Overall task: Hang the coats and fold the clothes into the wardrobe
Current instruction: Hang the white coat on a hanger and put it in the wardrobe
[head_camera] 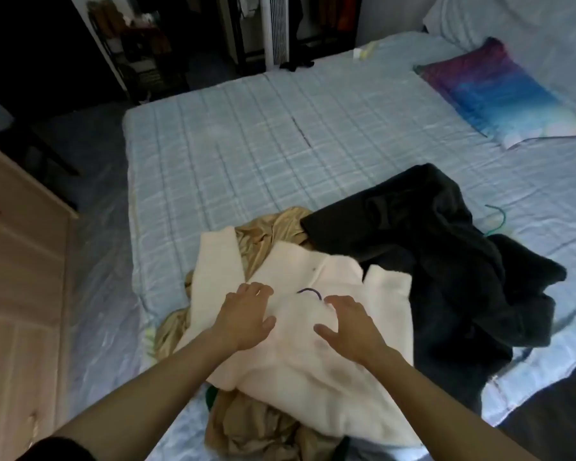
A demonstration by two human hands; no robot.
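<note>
Fingers [259, 289] spread, left hand [246, 316] and right hand [350, 324] palm-down over cream coat [313, 380].

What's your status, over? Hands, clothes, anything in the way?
Left hand and right hand open, over cream garment. Purple hanger hook between them. Black garment alongside, tan garment underneath.

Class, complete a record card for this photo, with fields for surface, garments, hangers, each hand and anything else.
surface: bed with pale blue checked cover
top garment: cream garment, lying on a tan garment
beside it: dark garment, to its right
hangers: purple hook at the cream garment's neck; green hook by the dark garment
left hand: open, fingers spread over the cream garment
right hand: the same
else: patterned pillow; wooden drawers
</note>
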